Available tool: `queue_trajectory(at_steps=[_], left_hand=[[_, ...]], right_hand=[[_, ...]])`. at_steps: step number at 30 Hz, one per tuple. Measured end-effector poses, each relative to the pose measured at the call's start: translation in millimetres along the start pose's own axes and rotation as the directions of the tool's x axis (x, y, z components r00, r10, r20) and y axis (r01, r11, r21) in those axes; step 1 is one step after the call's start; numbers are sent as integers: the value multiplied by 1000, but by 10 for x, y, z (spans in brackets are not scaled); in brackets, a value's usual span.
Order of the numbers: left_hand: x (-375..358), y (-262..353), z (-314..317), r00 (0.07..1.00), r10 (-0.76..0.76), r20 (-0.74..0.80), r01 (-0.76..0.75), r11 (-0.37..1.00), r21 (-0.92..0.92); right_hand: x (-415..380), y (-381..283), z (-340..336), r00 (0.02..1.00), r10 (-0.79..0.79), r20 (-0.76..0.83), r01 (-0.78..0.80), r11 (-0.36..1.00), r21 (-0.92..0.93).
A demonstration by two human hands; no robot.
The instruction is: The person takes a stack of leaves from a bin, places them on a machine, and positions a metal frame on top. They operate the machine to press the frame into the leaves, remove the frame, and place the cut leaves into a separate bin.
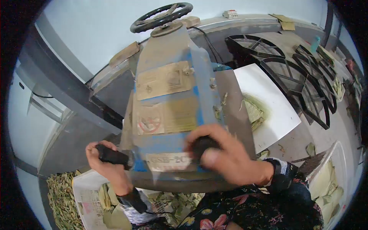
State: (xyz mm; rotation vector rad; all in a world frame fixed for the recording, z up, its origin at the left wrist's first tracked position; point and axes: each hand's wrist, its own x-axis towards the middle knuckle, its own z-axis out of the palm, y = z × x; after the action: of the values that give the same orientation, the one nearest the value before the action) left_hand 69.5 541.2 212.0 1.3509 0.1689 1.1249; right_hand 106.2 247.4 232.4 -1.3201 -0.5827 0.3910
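Note:
A dusty blue machine with worn labels stands directly in front of me, a black handwheel at its top. My left hand is wrapped round a black handle at the machine's lower left side. At the lower right of the machine's front, my right hand curls round a round black knob; its fingers are slightly blurred.
Black metal frames lie at the right beside a white board with green dust. White baskets of leaves stand low at left and right. A leaf heap lies lower left.

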Motion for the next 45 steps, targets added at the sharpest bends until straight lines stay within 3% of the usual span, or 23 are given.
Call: queue_trajectory(at_steps=[2, 3, 5, 6, 7, 10, 12, 15, 16, 19, 20, 21, 22, 23, 28, 32, 34, 39, 40, 41, 42, 44, 45], left_hand=[[235, -76, -175, 998, 55, 13, -55, 998, 1], [397, -116, -327, 998, 51, 34, -54, 995, 89], [644, -173, -568, 997, 52, 48, -60, 984, 170], [719, -199, -670, 980, 194, -50, -161, 913, 374], [747, -194, -678, 932, 346, -114, -225, 793, 567], [282, -58, -421, 906, 423, 15, -385, 810, 443], [-89, -53, -112, 825, 524, 213, -566, 775, 283], [-55, -18, -134, 995, -62, 75, 34, 946, 324], [-69, -55, -139, 996, -57, 74, 30, 945, 325], [-351, -7, 118, 851, 457, 257, -474, 461, 750], [-585, -2, 316, 896, 323, 305, -443, 609, 658], [-888, -331, 348, 818, 305, 487, -562, 603, 566], [-1088, -162, 660, 739, -3, 674, -491, 683, 541], [-1321, -331, 831, 607, 61, 792, -560, 740, 372], [-1739, -805, 1218, 359, -272, 893, -440, 794, 419], [-1735, -683, 1181, 411, -282, 867, -378, 813, 444], [-1672, -565, 1076, 306, -662, 684, 19, 723, 691], [-2036, 152, -220, 727, -428, 537, -20, 769, 639], [-2408, 167, -686, 724, -559, 404, -43, 548, 835], [-2733, 171, -1047, 640, -622, 451, -254, 383, 888], [-3103, 232, -1235, 700, -525, 484, -418, 247, 874], [-4034, 284, -1911, 288, -955, -69, -124, -108, 986], [-4218, 211, -1977, 295, -952, -88, -108, -124, 986]], right_hand=[[10, 112, 100, 895, -410, 175, 440, 877, -193], [-29, 141, -1, 885, -304, 352, 420, 848, -323], [-157, 319, -303, 926, -288, 244, 377, 704, -601], [-262, 510, -515, 951, -304, -59, 205, 761, -616], [-367, 706, -752, 886, -293, -358, 38, 818, -575], [-600, 848, -1359, 547, 97, -832, -251, 967, -52], [-593, 957, -1522, 577, 183, -796, -187, 978, 90], [-452, 1046, -1592, 724, 256, -640, -99, 957, 272], [-388, 1045, -1576, 823, 234, -518, -79, 950, 303], [-237, 1032, -1502, 801, 275, -532, -131, 947, 293], [-177, 991, -1461, 806, 280, -522, -140, 946, 292], [-123, 918, -1409, 791, 334, -513, -232, 939, 254], [-106, 878, -1385, 771, 386, -506, -321, 923, 213], [-106, 992, -1502, 777, 388, -495, -328, 921, 208], [-45, 993, -1636, 825, 227, -518, -182, 974, 137], [-66, 362, -971, 838, 135, -529, -30, 979, 202], [-63, 202, -789, 939, 108, -328, -35, 975, 222], [309, 511, -1092, 898, 79, 432, -238, 914, 330], [409, 659, -1105, 889, 76, 452, -247, 910, 332], [534, 961, -1118, 938, 55, 343, -18, 994, -109], [633, 1209, -1111, 966, -29, 255, 168, 823, -543], [797, 1461, -1006, 930, -131, 344, 346, 633, -693], [854, 1506, -936, 878, -221, 425, 479, 381, -791]])
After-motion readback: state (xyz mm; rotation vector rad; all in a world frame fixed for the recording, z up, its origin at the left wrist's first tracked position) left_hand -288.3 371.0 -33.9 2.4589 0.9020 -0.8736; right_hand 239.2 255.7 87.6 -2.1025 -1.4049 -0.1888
